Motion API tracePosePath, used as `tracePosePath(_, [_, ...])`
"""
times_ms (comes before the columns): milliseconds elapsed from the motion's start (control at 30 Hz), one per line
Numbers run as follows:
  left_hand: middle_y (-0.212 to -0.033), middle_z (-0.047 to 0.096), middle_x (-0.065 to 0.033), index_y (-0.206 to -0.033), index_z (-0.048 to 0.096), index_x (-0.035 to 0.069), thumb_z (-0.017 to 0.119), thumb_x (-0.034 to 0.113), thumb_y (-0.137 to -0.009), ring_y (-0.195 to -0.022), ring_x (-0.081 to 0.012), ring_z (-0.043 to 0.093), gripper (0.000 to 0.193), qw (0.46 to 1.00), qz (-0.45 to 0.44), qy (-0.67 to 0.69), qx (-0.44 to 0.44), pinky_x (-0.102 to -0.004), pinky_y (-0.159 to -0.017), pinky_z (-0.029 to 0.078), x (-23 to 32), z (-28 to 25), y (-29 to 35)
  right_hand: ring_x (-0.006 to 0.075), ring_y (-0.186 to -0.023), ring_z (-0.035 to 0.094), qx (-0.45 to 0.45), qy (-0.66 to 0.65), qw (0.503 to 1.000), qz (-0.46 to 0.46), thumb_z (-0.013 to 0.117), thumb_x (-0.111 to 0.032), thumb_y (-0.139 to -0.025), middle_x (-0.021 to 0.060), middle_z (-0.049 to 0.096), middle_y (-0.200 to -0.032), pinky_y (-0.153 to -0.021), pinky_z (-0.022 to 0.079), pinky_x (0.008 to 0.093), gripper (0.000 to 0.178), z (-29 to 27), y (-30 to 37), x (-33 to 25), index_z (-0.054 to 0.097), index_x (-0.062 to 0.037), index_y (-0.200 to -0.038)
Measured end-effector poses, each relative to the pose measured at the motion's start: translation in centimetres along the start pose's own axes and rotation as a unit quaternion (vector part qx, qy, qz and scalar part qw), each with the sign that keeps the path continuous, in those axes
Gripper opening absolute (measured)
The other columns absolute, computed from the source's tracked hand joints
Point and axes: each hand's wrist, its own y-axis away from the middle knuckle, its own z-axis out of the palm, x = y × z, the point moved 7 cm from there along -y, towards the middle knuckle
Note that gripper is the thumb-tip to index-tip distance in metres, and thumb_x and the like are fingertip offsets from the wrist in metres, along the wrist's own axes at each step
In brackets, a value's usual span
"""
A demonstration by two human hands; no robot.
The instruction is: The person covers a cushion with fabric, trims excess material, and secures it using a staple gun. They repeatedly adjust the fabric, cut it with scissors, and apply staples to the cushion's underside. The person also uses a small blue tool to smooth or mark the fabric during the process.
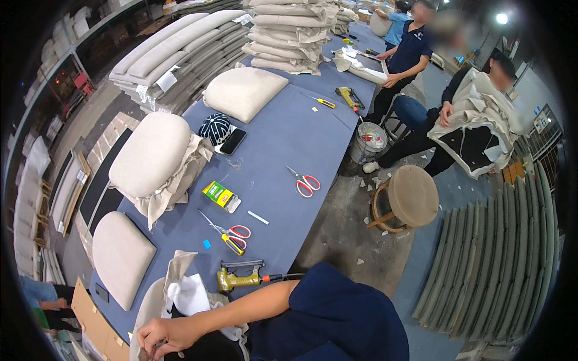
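At the lower left, my right hand [161, 338] is closed, fingers pinching the edge of a beige cushion cover [152, 307]. The cushion lies at the table's near end, its dark underside partly showing. White padding [190, 295] bulges from the cover beside my forearm. My left hand is out of view. Beyond my forearm lies a yellow staple gun [241, 277] with a hose attached. Past it, red-handled scissors [236, 233] lie with a yellow-handled screwdriver [232, 243]. A green and yellow box [221, 197] is farther up the table.
Padded cushions [123, 259] line the left side of the blue table [283, 141]. More scissors [306, 183], a phone [233, 141] and a patterned cap [215, 128] rest there. To the right are a round stool [413, 195], a bucket [368, 143] and co-workers handling covers.
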Motion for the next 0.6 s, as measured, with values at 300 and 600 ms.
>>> tracePosePath(300, [-0.121,0.051,-0.02,-0.133,0.054,0.0,0.08,0.012,-0.078,-0.103,-0.033,0.06,0.062,0.959,0.279,-0.018,0.048,-0.0429,-0.083,0.054,4.6,-0.6,-0.3,0.0204,-0.09,0.064,0.033,-0.029,0.998,-0.042,0.083,-0.007,-0.079,0.0089,0.065,-0.104,-0.069,0.049,0.0331,0.01,-1.5,0.2,-1.9,0.075,-0.0035,-0.084])
tracePosePath(600, [-0.105,0.056,-0.0173,-0.114,0.064,-0.003,0.062,0.007,-0.09,-0.087,-0.0276,0.059,0.026,0.935,0.258,0.095,-0.224,-0.0385,-0.074,0.048,7.1,-1.3,-0.7,0.0192,-0.082,0.064,0.035,-0.059,0.998,-0.002,0.078,0.002,-0.082,0.0072,0.066,-0.096,-0.066,0.048,0.0321,0.009,-3.3,2.6,-4.9,0.07,0.0001,-0.084])
